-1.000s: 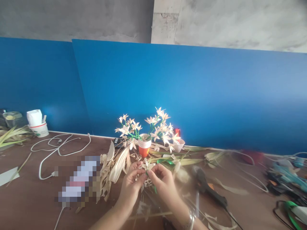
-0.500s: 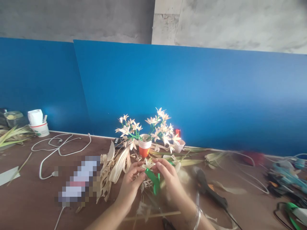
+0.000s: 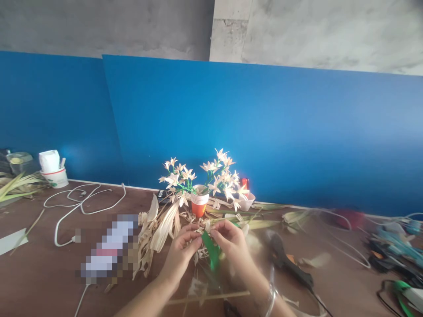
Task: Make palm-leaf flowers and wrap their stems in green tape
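Pinches a small pale flower (image 3: 202, 226) between the thumb and fingers of the left hand (image 3: 181, 248), low over the middle of a brown table (image 3: 53, 281) and just in front of an orange-and-white paper cup (image 3: 198, 207). Draws the thumb and fingertips of the right hand (image 3: 233, 242) close together beside the upper end of a green ribbon (image 3: 210, 250); cannot tell for sure about any grip on it. Has the ribbon hanging down between the two hands, near the left fingertips, blurred toward its lower end. Wears a clear bracelet (image 3: 272, 299) on the right wrist. Has beyond the hands two sprays of pale flowers (image 3: 226, 177) on green stems at the paper cup, leaning out to either side, with a small white cup (image 3: 246, 203) near the spray on the right. Has dry husks (image 3: 164, 225) near the left hand, and farther left a looped white cable (image 3: 68, 214). Has to the right of the right hand a black corded tool (image 3: 291, 262), lying slanted on the table. Faces a blue panel (image 3: 238, 114).
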### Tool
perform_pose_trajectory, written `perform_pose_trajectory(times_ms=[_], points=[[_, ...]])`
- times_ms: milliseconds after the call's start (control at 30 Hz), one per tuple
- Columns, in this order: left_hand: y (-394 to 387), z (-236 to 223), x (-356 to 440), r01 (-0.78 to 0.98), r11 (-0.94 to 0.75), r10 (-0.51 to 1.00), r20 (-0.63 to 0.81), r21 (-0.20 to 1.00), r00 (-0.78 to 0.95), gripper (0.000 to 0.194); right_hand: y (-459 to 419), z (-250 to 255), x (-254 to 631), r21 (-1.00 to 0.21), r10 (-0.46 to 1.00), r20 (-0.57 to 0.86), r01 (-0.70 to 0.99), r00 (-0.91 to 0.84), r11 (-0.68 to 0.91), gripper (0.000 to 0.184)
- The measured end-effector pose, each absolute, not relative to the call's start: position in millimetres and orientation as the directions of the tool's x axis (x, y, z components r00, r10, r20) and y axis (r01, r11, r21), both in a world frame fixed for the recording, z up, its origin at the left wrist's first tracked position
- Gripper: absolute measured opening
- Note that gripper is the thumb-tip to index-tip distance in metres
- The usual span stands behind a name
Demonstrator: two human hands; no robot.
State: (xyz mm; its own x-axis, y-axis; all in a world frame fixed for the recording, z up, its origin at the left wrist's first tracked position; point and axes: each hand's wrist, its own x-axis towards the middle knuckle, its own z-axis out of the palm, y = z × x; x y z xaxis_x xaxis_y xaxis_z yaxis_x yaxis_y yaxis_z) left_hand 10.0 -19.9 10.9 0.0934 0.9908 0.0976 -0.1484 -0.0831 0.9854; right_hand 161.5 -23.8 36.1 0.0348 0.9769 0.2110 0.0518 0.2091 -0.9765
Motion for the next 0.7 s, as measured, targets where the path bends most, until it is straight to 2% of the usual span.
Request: perform_pose_trajectory(times_ms=[100, 233, 367, 700], points=[[-20, 13, 9, -0.101, -0.129, 0.989, 0.136, 0.986, 0.064, 0.02, -24, 36, 162, -0.973, 0.971, 0.224, 0.075, 0.083, 0.218, 0.026], [-23, 12, 6, 0.102, -0.345, 0.934, 0.352, 0.933, -0.06, 0.015, -26, 32, 161, -0.948, 0.956, 0.284, 0.173, 0.078, 0.268, 0.019], [-26, 8, 6, 0.231, -0.479, 0.862, 0.504, 0.847, -0.058, 0.012, -28, 27, 159, -0.88, 0.925, 0.379, 0.314, 0.013, 0.356, 0.01], [-27, 4, 8, 0.322, -0.5, 0.842, 0.539, 0.804, -0.039, 0.011, -31, 23, 156, -0.721, 0.841, 0.537, 0.484, -0.063, 0.496, 0.008]])
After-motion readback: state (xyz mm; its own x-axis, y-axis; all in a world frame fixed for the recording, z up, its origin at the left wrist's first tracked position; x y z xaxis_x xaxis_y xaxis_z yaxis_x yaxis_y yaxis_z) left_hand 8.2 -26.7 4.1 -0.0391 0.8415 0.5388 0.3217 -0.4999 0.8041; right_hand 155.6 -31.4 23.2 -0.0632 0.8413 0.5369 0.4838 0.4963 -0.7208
